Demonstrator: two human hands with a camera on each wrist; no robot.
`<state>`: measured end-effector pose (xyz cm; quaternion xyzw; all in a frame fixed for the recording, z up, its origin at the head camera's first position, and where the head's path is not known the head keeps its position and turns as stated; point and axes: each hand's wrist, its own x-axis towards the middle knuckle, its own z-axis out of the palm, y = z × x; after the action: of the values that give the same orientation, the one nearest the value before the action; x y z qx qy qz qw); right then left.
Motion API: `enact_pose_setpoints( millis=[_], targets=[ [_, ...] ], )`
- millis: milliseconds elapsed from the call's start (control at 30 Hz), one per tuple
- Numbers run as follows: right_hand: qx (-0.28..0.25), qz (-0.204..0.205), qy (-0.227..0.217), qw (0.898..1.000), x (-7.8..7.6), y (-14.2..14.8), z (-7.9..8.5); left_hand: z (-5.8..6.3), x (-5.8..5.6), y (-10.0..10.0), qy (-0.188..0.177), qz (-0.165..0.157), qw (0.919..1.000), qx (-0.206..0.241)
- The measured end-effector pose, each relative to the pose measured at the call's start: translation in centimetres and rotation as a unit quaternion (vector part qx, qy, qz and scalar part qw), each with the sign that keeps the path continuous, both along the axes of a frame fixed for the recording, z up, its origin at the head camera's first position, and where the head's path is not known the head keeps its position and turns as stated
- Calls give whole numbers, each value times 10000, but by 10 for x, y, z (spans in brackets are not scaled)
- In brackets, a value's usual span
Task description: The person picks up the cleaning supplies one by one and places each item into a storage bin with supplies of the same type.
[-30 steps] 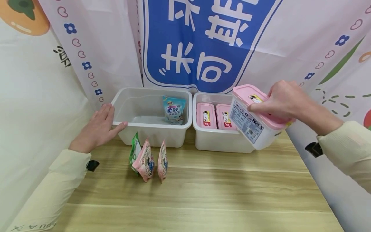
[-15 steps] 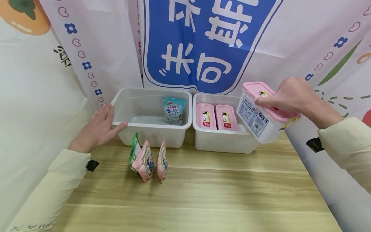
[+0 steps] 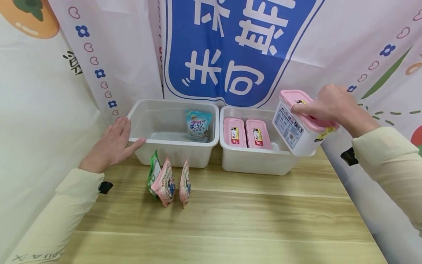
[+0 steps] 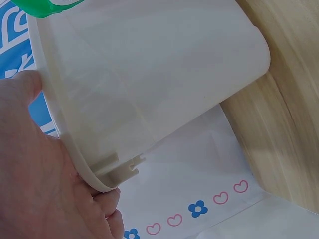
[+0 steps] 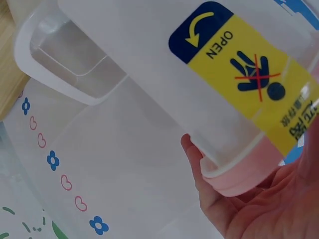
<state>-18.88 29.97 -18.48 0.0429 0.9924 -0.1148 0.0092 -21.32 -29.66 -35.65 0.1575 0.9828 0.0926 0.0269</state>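
My right hand (image 3: 333,104) grips a white plastic box (image 3: 298,128) by its pink lid, thumb on the near side and other fingers across the far side. The box is tilted above the right end of the right grey bin (image 3: 257,161). In the right wrist view, a yellow OPEN sticker (image 5: 249,74) shows on its end. Two similar pink-lidded boxes (image 3: 234,132) stand inside that bin. My left hand (image 3: 112,146) rests on the front left corner of the left grey bin (image 3: 174,152), its thumb stretched along the rim. A blue pouch (image 3: 198,125) stands in this bin.
On the wooden table (image 3: 230,227), a green packet (image 3: 153,174) and two pink packets (image 3: 165,182) stand upright before the left bin. A printed cloth (image 3: 296,77) hangs right behind both bins. The table's right edge (image 3: 359,216) runs below my right forearm.
My right hand has moved the pink-lidded box right and a little back over the right bin, uncovering more of the second box inside. The left hand has stayed at the left bin's corner.
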Motion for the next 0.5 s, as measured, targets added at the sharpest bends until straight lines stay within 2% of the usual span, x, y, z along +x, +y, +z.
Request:
enact_pose_setpoints(
  millis=[500],
  targets=[
    [-144, -234, -134, 9995, -21, -4, -12, 1, 0, -1, -23, 17, 10000, 19]
  ],
)
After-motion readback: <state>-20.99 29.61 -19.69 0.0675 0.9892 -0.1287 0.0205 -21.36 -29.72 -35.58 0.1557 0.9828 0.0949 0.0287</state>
